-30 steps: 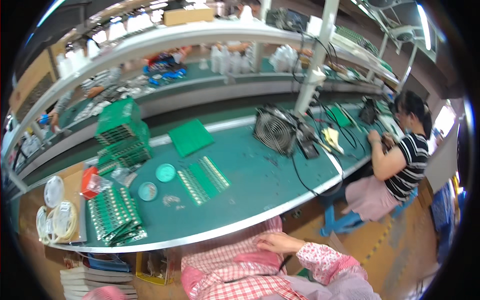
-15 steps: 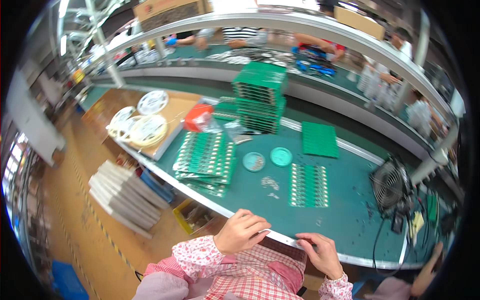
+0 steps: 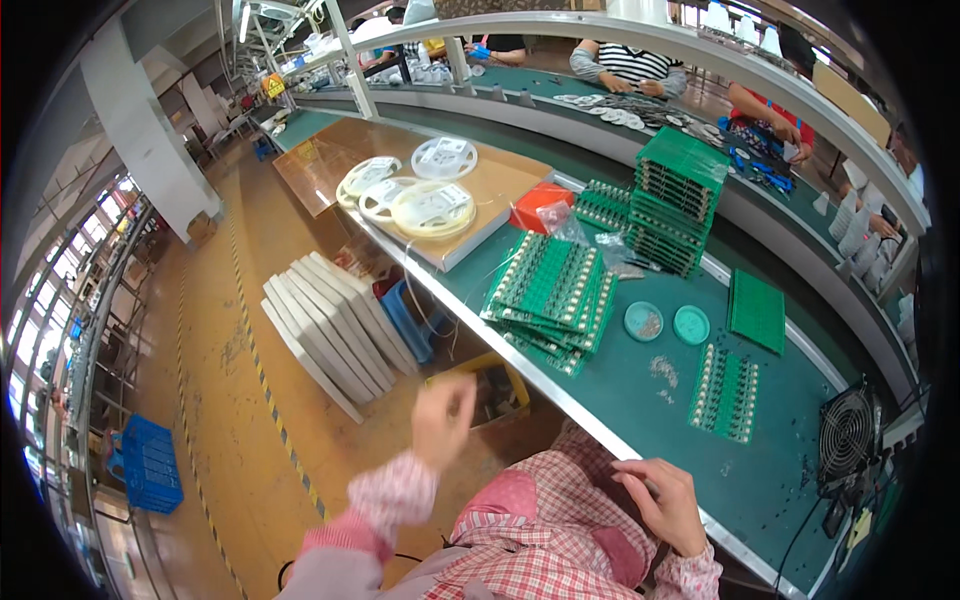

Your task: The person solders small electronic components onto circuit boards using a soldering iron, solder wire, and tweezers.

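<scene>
My left hand (image 3: 443,420) is off the bench, held over the floor beside the front edge; it is blurred and its fingers look partly curled. Resting at the bench's front edge (image 3: 585,418), my right hand (image 3: 665,500) has its fingers stretched out and nothing visible in it. Beyond my hands lie a single green circuit board panel (image 3: 724,393), a pile of loose small parts (image 3: 663,372), a round teal dish of parts (image 3: 643,321) and its teal lid (image 3: 691,325). To their left is a stack of circuit board panels (image 3: 552,290).
A tall stack of green panels (image 3: 682,165) and a flat green board (image 3: 757,312) stand behind. White reels (image 3: 432,208) lie in a cardboard tray left. A black fan (image 3: 846,428) sits right. White slabs (image 3: 330,325) and a yellow bin (image 3: 515,375) are below the bench. Co-workers sit opposite.
My left hand has left the bench edge and moved left over the floor. My right hand stays at the edge. The view has turned left, so the bench things appear farther right.
</scene>
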`<state>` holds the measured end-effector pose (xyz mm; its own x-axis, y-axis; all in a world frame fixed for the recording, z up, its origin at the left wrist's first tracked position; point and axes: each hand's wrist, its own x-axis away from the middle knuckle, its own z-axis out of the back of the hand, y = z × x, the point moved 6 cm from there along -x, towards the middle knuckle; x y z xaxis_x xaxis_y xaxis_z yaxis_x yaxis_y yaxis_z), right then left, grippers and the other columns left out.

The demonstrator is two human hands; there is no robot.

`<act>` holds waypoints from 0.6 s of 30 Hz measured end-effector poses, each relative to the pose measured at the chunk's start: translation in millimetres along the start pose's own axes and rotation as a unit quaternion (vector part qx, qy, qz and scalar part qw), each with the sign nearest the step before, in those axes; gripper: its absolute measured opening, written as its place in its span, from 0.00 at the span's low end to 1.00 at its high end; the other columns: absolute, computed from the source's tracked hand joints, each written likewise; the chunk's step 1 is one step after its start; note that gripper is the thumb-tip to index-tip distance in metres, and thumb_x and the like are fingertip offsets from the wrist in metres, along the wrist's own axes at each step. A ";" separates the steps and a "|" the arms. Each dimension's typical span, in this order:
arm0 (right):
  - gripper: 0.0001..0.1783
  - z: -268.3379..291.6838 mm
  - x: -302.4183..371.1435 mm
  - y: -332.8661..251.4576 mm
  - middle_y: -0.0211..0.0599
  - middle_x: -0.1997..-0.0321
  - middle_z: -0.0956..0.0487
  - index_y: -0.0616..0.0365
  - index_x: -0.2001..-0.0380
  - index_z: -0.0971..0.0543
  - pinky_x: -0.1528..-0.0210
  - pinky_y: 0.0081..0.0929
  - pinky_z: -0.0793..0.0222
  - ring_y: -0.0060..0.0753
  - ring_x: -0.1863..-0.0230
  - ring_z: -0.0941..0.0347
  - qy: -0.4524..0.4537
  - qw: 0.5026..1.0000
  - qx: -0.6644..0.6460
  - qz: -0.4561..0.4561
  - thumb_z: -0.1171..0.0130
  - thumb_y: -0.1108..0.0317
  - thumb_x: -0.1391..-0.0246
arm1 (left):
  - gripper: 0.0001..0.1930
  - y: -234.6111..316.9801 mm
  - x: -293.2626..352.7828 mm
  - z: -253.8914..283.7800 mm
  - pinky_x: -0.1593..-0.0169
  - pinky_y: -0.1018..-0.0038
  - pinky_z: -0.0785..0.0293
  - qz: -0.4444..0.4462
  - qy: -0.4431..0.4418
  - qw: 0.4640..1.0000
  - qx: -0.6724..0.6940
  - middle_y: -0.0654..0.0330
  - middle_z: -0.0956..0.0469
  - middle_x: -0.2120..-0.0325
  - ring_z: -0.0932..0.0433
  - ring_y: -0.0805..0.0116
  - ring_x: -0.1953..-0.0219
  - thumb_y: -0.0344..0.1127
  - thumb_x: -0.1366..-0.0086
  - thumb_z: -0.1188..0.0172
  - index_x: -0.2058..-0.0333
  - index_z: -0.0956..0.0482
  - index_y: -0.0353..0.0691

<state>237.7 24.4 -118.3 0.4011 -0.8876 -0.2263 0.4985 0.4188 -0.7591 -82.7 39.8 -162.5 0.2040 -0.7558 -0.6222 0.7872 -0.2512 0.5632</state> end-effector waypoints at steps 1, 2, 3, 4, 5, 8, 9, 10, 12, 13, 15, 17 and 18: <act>0.11 -7.6 -3.6 -0.9 0.40 0.66 0.16 0.58 0.57 0.16 0.64 0.32 0.26 0.40 0.67 0.20 -0.019 1.000 -0.025 -0.001 0.35 0.72 0.44 | 0.06 -11.9 -34.7 -13.0 0.52 0.67 0.24 0.016 0.009 0.999 0.047 0.50 0.19 0.60 0.19 0.54 0.59 0.24 0.36 0.39 0.60 0.21 0.33; 0.12 -18.7 -6.5 -1.7 0.43 0.63 0.15 0.58 0.55 0.16 0.62 0.32 0.24 0.42 0.64 0.18 -0.040 0.998 -0.049 0.023 0.35 0.70 0.43 | 0.10 -26.6 -65.6 -21.3 0.50 0.66 0.25 -0.011 0.020 0.999 0.037 0.48 0.21 0.57 0.20 0.50 0.56 0.28 0.34 0.39 0.55 0.23 0.33; 0.12 -23.2 -10.6 -8.3 0.43 0.63 0.15 0.58 0.55 0.16 0.62 0.32 0.24 0.42 0.64 0.18 -0.038 0.998 -0.046 0.022 0.35 0.70 0.43 | 0.15 -43.2 -92.2 -28.5 0.47 0.64 0.27 -0.013 0.031 0.999 -0.027 0.46 0.21 0.55 0.22 0.47 0.53 0.34 0.32 0.40 0.50 0.25 0.34; 0.11 -31.2 -16.7 -15.2 0.42 0.62 0.15 0.58 0.55 0.16 0.60 0.30 0.24 0.39 0.63 0.18 -0.073 0.995 -0.073 0.010 0.37 0.71 0.41 | 0.18 -56.2 -116.1 -38.4 0.45 0.63 0.29 -0.015 0.025 0.999 -0.032 0.45 0.22 0.51 0.23 0.44 0.50 0.38 0.31 0.41 0.47 0.27 0.34; 0.11 -37.0 -22.6 -19.4 0.41 0.62 0.14 0.58 0.55 0.16 0.59 0.29 0.24 0.36 0.62 0.17 -0.106 0.990 -0.098 0.000 0.38 0.71 0.40 | 0.18 -76.0 -133.6 -53.5 0.49 0.63 0.27 -0.007 0.009 1.000 -0.024 0.46 0.19 0.55 0.20 0.46 0.53 0.40 0.30 0.41 0.47 0.26 0.35; 0.12 -37.1 -37.1 -17.7 0.42 0.59 0.14 0.59 0.54 0.17 0.58 0.29 0.23 0.37 0.60 0.16 -0.110 0.991 -0.079 0.017 0.38 0.68 0.39 | 0.15 -105.8 -160.5 -99.8 0.60 0.68 0.25 0.068 -0.202 0.977 0.005 0.53 0.18 0.72 0.20 0.61 0.68 0.42 0.31 0.39 0.55 0.20 0.36; 0.13 -39.9 -43.0 -17.9 0.42 0.58 0.15 0.59 0.53 0.17 0.58 0.30 0.23 0.39 0.60 0.16 -0.126 0.987 -0.099 -0.002 0.39 0.66 0.38 | 0.14 -114.0 -163.1 -103.1 0.64 0.70 0.26 0.065 -0.214 0.974 0.021 0.56 0.20 0.77 0.21 0.66 0.72 0.42 0.31 0.39 0.59 0.18 0.36; 0.13 -41.1 -52.8 -20.0 0.41 0.59 0.14 0.59 0.52 0.18 0.57 0.28 0.22 0.34 0.60 0.16 -0.140 0.981 -0.131 -0.005 0.41 0.65 0.36 | 0.14 -123.9 -170.6 -98.8 0.66 0.73 0.28 0.060 -0.181 0.980 0.064 0.57 0.21 0.78 0.26 0.72 0.74 0.43 0.30 0.39 0.64 0.17 0.36; 0.14 -41.1 -67.7 -16.7 0.40 0.59 0.14 0.59 0.51 0.18 0.57 0.28 0.22 0.32 0.60 0.16 -0.144 0.978 -0.148 -0.031 0.42 0.64 0.35 | 0.14 -123.5 -187.6 -87.4 0.64 0.74 0.30 0.051 -0.162 0.982 0.088 0.62 0.20 0.75 0.27 0.75 0.71 0.41 0.29 0.42 0.65 0.16 0.36; 0.14 -43.6 -75.5 -15.2 0.39 0.59 0.14 0.59 0.50 0.19 0.57 0.27 0.22 0.29 0.60 0.16 -0.160 0.970 -0.175 -0.051 0.44 0.64 0.33 | 0.14 -126.0 -197.8 -80.1 0.63 0.75 0.30 0.049 -0.167 0.980 0.099 0.64 0.20 0.74 0.28 0.77 0.70 0.40 0.28 0.43 0.65 0.16 0.35; 0.16 -49.7 -96.5 -13.3 0.38 0.59 0.14 0.59 0.47 0.21 0.55 0.27 0.22 0.26 0.57 0.17 -0.199 0.956 -0.200 -0.076 0.47 0.63 0.31 | 0.14 -125.0 -214.7 -57.5 0.62 0.76 0.31 0.048 -0.150 0.977 0.147 0.68 0.22 0.73 0.29 0.79 0.67 0.38 0.26 0.45 0.63 0.17 0.34; 0.18 -58.7 -119.4 -5.4 0.37 0.58 0.15 0.61 0.44 0.23 0.54 0.26 0.22 0.25 0.56 0.18 -0.194 0.941 -0.267 -0.075 0.47 0.62 0.31 | 0.12 -97.1 -230.8 -36.0 0.73 0.82 0.44 0.025 -0.065 0.961 0.268 0.77 0.35 0.80 0.40 0.85 0.78 0.37 0.25 0.46 0.59 0.17 0.37; 0.21 -64.2 -131.0 -2.5 0.39 0.52 0.17 0.62 0.41 0.26 0.54 0.25 0.22 0.24 0.58 0.19 -0.211 0.936 -0.275 -0.061 0.49 0.60 0.29 | 0.12 -87.1 -231.0 -23.5 0.74 0.83 0.47 0.062 -0.063 0.946 0.311 0.77 0.37 0.81 0.42 0.86 0.79 0.37 0.25 0.47 0.58 0.17 0.37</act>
<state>134.6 127.3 -125.9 0.6929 -0.7188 0.0563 0.1357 0.0533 -0.9893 -184.7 250.4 -80.6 0.1705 -0.8591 -0.4825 0.2583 -0.4336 0.8633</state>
